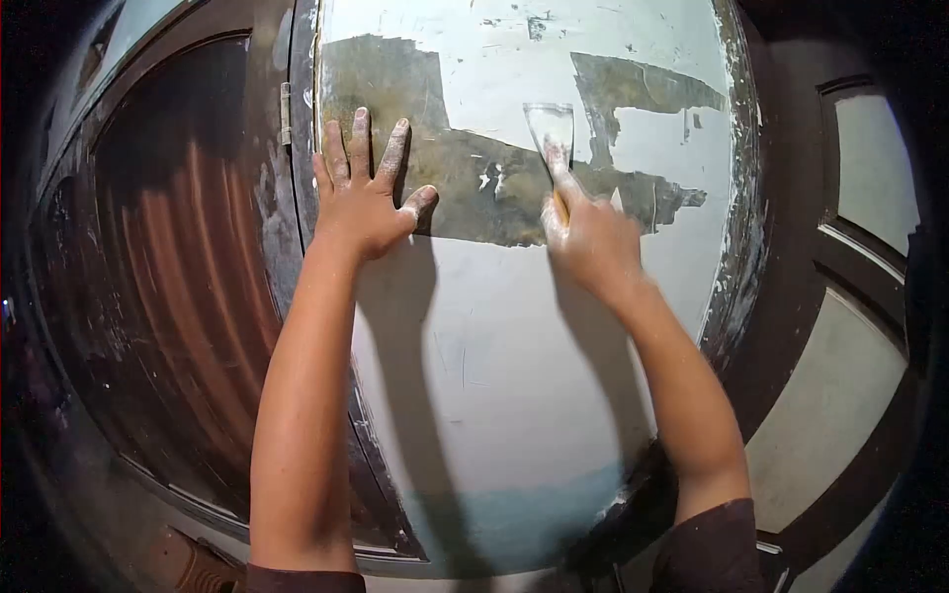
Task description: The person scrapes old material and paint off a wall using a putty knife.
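My right hand (598,237) is wrapped round the handle of a scraper (551,128), its index finger stretched along the blade. The blade's wide edge points up and lies against white paint beside a bare patch. My left hand (361,203) rests with spread fingers on the upper left of the panel (514,346), mostly over a bare brownish area (474,183). White dust coats the fingers of both hands. White covering remains above and below the bare area, with ragged edges and small leftover flecks.
Left of the panel is a dark-framed door or window (178,267) with reddish curtain-like folds. A metal hinge (286,114) sits on the frame. At right stands a dark frame with pale panes (830,405). A brown object (188,563) lies at the lower left.
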Motion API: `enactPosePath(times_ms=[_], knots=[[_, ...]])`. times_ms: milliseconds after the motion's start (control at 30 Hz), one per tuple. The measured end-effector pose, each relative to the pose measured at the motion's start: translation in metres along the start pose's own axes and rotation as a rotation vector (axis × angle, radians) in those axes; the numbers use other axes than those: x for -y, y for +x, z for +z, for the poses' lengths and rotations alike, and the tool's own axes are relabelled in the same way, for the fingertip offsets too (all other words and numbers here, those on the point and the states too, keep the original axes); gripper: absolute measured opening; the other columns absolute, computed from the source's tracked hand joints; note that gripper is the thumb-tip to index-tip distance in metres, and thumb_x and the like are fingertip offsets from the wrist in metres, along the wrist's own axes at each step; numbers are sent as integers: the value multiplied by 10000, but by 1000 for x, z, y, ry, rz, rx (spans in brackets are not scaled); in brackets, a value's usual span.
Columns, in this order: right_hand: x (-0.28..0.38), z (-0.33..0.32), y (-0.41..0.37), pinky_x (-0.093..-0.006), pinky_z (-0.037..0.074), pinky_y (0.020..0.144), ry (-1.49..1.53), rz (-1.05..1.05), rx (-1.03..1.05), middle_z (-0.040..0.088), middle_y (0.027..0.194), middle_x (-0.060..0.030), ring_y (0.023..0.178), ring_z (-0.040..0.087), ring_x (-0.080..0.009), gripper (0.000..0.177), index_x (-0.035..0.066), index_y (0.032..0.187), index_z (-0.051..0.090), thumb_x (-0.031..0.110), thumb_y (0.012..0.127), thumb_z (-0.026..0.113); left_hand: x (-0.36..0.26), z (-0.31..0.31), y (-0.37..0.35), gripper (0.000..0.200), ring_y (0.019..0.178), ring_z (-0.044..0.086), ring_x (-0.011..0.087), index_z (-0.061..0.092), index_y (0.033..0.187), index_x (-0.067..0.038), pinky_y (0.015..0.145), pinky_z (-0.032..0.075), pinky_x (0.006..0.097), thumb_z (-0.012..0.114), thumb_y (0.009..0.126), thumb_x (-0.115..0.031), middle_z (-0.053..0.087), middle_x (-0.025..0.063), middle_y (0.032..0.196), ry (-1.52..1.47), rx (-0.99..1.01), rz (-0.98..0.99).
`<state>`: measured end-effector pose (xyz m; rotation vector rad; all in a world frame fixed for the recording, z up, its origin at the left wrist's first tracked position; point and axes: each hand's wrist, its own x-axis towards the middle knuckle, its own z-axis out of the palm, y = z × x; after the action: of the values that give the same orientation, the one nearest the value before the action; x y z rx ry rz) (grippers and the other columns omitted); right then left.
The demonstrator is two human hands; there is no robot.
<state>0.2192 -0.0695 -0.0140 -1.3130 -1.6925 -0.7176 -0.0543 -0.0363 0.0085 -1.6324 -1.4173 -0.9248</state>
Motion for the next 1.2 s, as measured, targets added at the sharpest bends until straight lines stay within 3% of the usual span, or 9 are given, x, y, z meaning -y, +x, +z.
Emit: enactPosePath(times_ms=[67, 233, 400, 533, 733, 1000, 1067, 1133, 1200], knots=[[3, 0, -19, -592, 519, 649, -35, 26, 162, 682, 690, -205, 666, 681, -440, 669, 233, 1637, 307, 326, 1009, 518, 0, 0, 0, 905, 1590, -124, 436, 147, 1679, -330, 1235, -33, 649, 530, 948, -702, -78, 126, 1756, 0, 3, -13], [-1, -19, 28, -595, 547, 794, -2, 8, 11, 726, 854, -231, 799, 709, -463, 626, 248, 1633, 304, 343, 1034, 462, 4, 4, -1, 898, 1590, -116, 439, 168, 1679, -309, 1233, -16, 660, 519, 955, -706, -63, 150, 1753, 17, -47, 32], [-24, 6, 30, -609, 540, 693, -38, -51, -49, 723, 792, -201, 741, 710, -439, 620, 226, 1626, 321, 332, 1033, 469, 1, 0, -4, 881, 1589, -121, 441, 169, 1679, -304, 1235, -12, 659, 516, 969, -692, -51, 155, 1752, 35, -38, 19], [-10, -5, -26, -588, 533, 678, -73, -19, 193, 700, 721, -213, 682, 688, -437, 630, 229, 1615, 360, 361, 1020, 521, 4, -12, -4, 851, 1582, -59, 484, 257, 1664, -285, 1241, 27, 662, 666, 955, -523, -2, 144, 1752, 0, -86, 141], [-21, -23, 37, -606, 536, 753, 14, -19, 8, 727, 902, -259, 827, 697, -476, 512, 264, 1523, 498, 370, 1022, 501, 3, -18, 7, 1101, 1586, -59, 473, 246, 1666, -300, 1266, 36, 607, 690, 782, -783, 5, 134, 1756, 85, -46, 133], [-11, -8, -11, -585, 542, 696, -12, 60, 179, 699, 716, -208, 697, 694, -439, 618, 284, 1602, 389, 382, 1007, 525, 2, -8, -1, 1135, 1590, -62, 457, 260, 1664, -271, 1256, 15, 625, 662, 764, -834, 19, 167, 1749, 38, -113, 134], [-14, -4, 7, -584, 531, 625, 23, 17, 119, 700, 707, -182, 664, 694, -419, 649, 288, 1628, 331, 340, 1006, 510, 3, -9, 1, 1138, 1589, -60, 459, 260, 1664, -270, 1253, 18, 632, 659, 762, -838, 19, 166, 1749, 49, -113, 135], [-15, -7, 37, -581, 541, 678, 39, -63, -102, 713, 765, -202, 722, 701, -437, 616, 292, 1603, 384, 340, 1001, 507, 4, -7, 0, 1148, 1589, -61, 461, 260, 1664, -268, 1245, 26, 649, 654, 756, -849, 17, 163, 1749, 48, -108, 145], [-16, -8, 48, -588, 542, 739, 33, -27, -84, 715, 787, -216, 766, 703, -451, 595, 294, 1583, 421, 335, 996, 507, 3, -8, -1, 1146, 1589, -62, 462, 261, 1664, -270, 1244, 26, 647, 654, 757, -849, 17, 159, 1750, 30, -106, 135]])
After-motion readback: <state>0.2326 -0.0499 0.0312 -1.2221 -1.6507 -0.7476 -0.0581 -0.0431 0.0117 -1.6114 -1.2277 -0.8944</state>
